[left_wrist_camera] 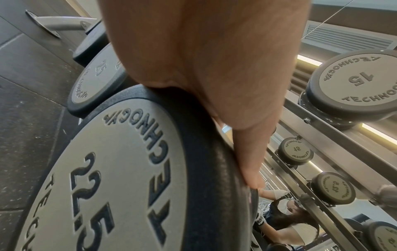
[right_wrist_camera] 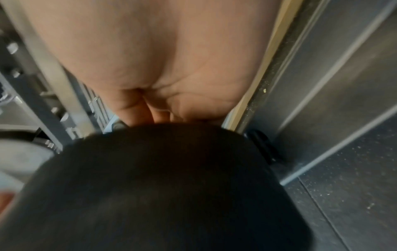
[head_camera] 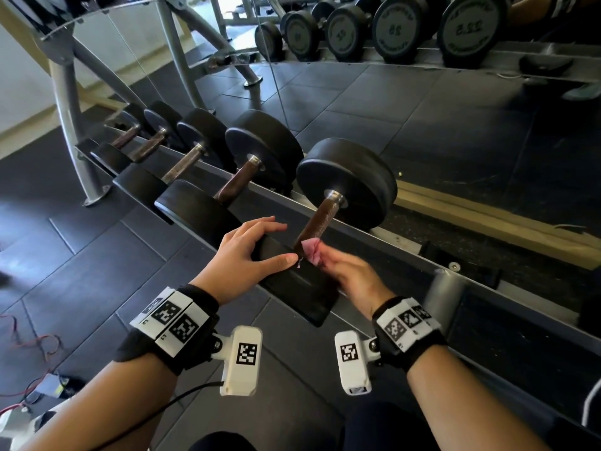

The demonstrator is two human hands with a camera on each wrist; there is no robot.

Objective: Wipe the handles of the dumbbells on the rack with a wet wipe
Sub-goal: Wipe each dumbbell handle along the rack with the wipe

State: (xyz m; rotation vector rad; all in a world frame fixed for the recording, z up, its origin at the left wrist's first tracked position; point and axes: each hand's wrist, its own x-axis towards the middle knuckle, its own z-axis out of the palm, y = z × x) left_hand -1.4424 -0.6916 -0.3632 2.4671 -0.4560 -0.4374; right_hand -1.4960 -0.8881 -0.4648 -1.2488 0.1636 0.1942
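Observation:
Several black dumbbells lie in a row on a grey rack (head_camera: 409, 252). The nearest dumbbell (head_camera: 348, 187) has a brownish handle (head_camera: 320, 222) running down to its near head (head_camera: 299, 288), marked 22.5 (left_wrist_camera: 90, 195). My left hand (head_camera: 250, 252) rests on that near head with fingers spread and straight, thumb (left_wrist_camera: 247, 161) along its rim. My right hand (head_camera: 344, 275) pinches a crumpled pink wet wipe (head_camera: 310, 250) against the lower end of the handle. In the right wrist view the palm (right_wrist_camera: 161, 59) sits above the blurred black head (right_wrist_camera: 161, 186); the wipe is hidden there.
Further dumbbells (head_camera: 260, 157) continue to the left along the rack, with rusty handles (head_camera: 237, 183). A mirror (head_camera: 455, 125) behind the rack reflects another row of dumbbells (head_camera: 403, 27). Dark rubber floor tiles (head_camera: 97, 262) lie below, with red wires (head_camera: 39, 343) at lower left.

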